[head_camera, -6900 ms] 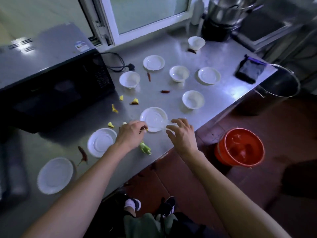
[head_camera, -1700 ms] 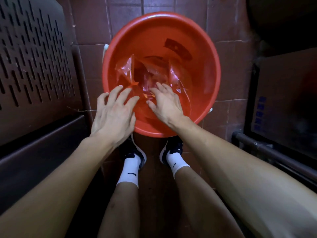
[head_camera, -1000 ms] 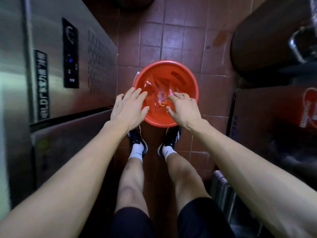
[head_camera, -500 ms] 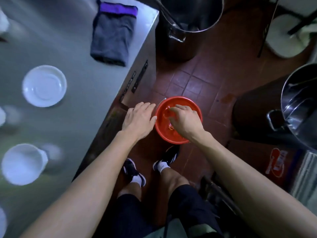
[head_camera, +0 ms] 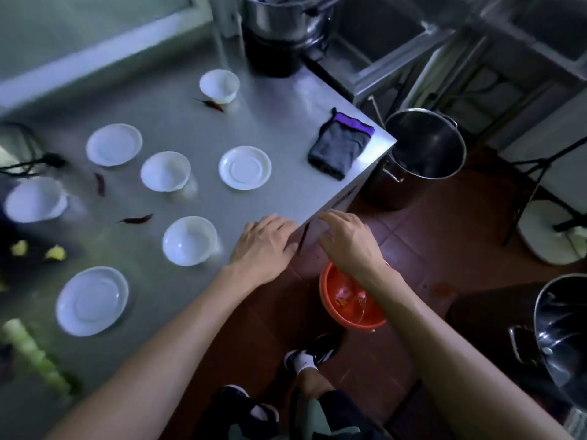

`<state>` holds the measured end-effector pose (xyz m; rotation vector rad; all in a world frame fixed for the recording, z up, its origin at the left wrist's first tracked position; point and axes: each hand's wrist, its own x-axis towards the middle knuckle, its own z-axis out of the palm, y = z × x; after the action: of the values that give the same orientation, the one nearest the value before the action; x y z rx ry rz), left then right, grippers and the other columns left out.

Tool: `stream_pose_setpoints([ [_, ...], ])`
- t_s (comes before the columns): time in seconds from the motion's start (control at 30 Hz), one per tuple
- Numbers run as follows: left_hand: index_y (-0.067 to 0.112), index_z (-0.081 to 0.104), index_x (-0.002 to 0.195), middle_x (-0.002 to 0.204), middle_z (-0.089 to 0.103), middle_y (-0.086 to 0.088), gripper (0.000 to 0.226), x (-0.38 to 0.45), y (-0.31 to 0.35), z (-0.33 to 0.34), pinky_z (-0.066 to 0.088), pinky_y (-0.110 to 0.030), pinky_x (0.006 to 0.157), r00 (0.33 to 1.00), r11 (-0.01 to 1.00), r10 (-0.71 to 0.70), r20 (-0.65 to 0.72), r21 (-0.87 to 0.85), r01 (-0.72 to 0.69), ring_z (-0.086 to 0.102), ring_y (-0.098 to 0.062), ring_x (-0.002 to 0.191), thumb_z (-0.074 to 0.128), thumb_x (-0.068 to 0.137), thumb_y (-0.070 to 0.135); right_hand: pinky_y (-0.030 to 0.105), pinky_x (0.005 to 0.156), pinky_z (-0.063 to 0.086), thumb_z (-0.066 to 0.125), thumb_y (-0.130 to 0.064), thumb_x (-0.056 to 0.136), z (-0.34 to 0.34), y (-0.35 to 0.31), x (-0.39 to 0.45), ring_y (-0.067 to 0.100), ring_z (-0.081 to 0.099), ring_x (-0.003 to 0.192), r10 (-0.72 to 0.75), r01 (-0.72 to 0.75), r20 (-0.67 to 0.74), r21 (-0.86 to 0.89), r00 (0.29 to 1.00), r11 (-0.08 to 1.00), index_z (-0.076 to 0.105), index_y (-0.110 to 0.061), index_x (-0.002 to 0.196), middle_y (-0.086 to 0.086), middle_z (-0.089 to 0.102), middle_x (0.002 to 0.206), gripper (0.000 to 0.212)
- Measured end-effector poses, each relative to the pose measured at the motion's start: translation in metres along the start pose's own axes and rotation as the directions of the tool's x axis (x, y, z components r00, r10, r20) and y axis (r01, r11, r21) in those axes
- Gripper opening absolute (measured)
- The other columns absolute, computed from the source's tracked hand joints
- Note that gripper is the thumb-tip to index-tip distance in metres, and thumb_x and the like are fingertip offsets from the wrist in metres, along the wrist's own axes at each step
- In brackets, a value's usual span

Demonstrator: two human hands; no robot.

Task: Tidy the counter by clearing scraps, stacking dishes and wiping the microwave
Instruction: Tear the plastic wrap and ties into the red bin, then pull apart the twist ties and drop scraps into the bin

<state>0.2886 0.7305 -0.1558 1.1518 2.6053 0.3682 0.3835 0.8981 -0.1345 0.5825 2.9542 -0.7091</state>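
Step in hand: clearing scraps is, by my judgement, only partly done; the dishes are lying unstacked and the wiping is not begun.
Left hand (head_camera: 265, 246): lying palm down over the counter's (head_camera: 286, 122) near edge at frame centre, fingers straight and close together, gripping nothing.
Right hand (head_camera: 347, 239): hanging just right of the left one, past the counter's corner and above the orange bucket (head_camera: 349, 315), fingers loosely drooping, holding nothing that I can see.
Scraps: a dried red chili (head_camera: 137, 218) is lying left of centre, another chili (head_camera: 100, 183) further left, a third chili (head_camera: 213, 104) just beside the far bowl (head_camera: 219, 85); yellow bits (head_camera: 55, 253) are sitting at the left edge, a green stalk (head_camera: 35, 354) at lower left.
Dishes: three saucers, lower left (head_camera: 92, 300), centre (head_camera: 245, 167) and upper left (head_camera: 113, 144), and bowls such as the near bowl (head_camera: 190, 240) are standing apart.
Cloth: a folded grey cloth (head_camera: 340, 144) with a purple edge is waiting at the counter's right corner.
Microwave: not in view, so I cannot tell its state.
Doing it well: reaching for the nearest chili first, pinching it by the stem, gathering several scraps per trip, and steering round the bowls rather than over them.
Risk: a sleeve-level forearm sweeping leftward could be nudging the near bowl.
Bucket: sitting on the red floor tiles at lower centre, holding clear wrapping and orange bits.
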Motion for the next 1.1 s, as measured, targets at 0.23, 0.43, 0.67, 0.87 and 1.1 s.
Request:
stream_pose_setpoints([
  [0.23, 0.022, 0.049, 0.137, 0.139, 0.053, 0.005, 0.045, -0.093, -0.058, -0.044, 0.035, -0.04, 0.103, 0.994, 0.996, -0.058, -0.096, 0.059, 0.064, 0.042, -0.02, 0.133, 0.052, 0.095, 0.038, 0.046, 0.105, 0.042, 0.059, -0.03, 0.095, 0.006, -0.104, -0.008, 0.025, 0.049, 0.131, -0.133, 0.133, -0.003, -0.003, 0.991, 0.991, 0.057, -0.021, 0.137, -0.002, 0.057, 0.141, 0.043],
  [0.43, 0.02, 0.043, 0.144, 0.148, 0.047, 0.001, 0.051, -0.165, -0.119, -0.076, 0.039, -0.042, 0.103, 0.97, 0.977, -0.185, -0.156, 0.075, 0.198, 0.04, -0.022, 0.136, 0.047, 0.098, 0.041, 0.044, 0.102, 0.041, 0.056, -0.033, 0.098, 0.027, -0.199, -0.022, 0.023, 0.045, 0.133, -0.271, 0.272, 0.016, -0.076, 0.962, 0.959, 0.052, -0.023, 0.14, -0.004, 0.054, 0.144, 0.043],
  [0.67, 0.019, 0.041, 0.146, 0.149, 0.046, 0.0, 0.053, -0.24, -0.182, -0.1, 0.038, -0.042, 0.106, 0.926, 0.945, -0.308, -0.218, 0.041, 0.324, 0.04, -0.021, 0.137, 0.046, 0.098, 0.042, 0.041, 0.102, 0.04, 0.058, -0.031, 0.096, 0.063, -0.283, -0.036, 0.025, 0.047, 0.129, -0.383, 0.384, 0.049, -0.023, 0.923, 0.923, 0.054, -0.023, 0.139, -0.005, 0.056, 0.142, 0.043],
  [0.87, 0.022, 0.047, 0.14, 0.139, 0.055, 0.004, 0.046, -0.296, -0.226, -0.104, 0.043, -0.04, 0.097, 0.851, 0.886, -0.456, -0.26, -0.049, 0.46, 0.048, -0.021, 0.127, 0.051, 0.096, 0.037, 0.042, 0.107, 0.044, 0.06, -0.035, 0.096, 0.101, -0.34, -0.032, 0.02, 0.047, 0.134, -0.474, 0.478, 0.125, 0.0, 0.871, 0.878, 0.055, -0.025, 0.137, -0.006, 0.052, 0.147, 0.042],
  [1.1, 0.014, 0.054, 0.131, 0.131, 0.06, -0.004, 0.041, -0.322, -0.277, -0.097, 0.048, -0.044, 0.093, 0.763, 0.801, -0.597, -0.247, -0.127, 0.586, 0.051, -0.028, 0.124, 0.055, 0.094, 0.032, 0.039, 0.107, 0.042, 0.059, -0.033, 0.097, 0.154, -0.389, -0.002, 0.02, 0.049, 0.132, -0.536, 0.544, 0.265, 0.049, 0.801, 0.837, 0.054, -0.024, 0.139, -0.004, 0.055, 0.144, 0.043],
])
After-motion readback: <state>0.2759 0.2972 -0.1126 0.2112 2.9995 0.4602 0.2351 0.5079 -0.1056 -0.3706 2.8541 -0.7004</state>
